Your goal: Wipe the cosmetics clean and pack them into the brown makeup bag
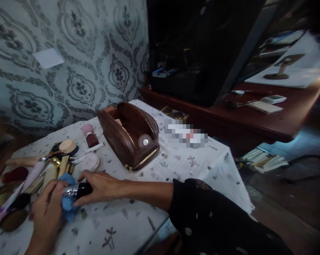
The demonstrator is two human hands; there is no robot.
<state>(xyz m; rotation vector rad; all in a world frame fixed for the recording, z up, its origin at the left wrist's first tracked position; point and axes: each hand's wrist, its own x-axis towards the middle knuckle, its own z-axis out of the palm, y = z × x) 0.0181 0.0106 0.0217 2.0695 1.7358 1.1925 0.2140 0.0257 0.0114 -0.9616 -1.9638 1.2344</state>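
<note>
I have both hands close together over the surface (130,230), which a white patterned cloth (181,173) covers. In my right hand (101,187) the grip is closed around the black end of a black and silver cylinder (75,191), with the thumb below and the fingers above it. In my left hand (47,205) the grip is closed at the silver end, where a blue cloth (68,212) is bunched; how much of this cloth the left fingers press, I cannot tell. The cylinder is nearly level, on the near side of a round pot (90,163). Beyond this pot lie a thin white stick (95,148) and a small dark red bottle (91,140) with pink cap. To the right of them a brown bag (117,141) stands with its zipper open wide. At the left side, many small items are crowded together, among them a gold tube (63,166) and a dark red oval piece (15,174). A black sleeve (215,212) covers part of my right arm.
</note>
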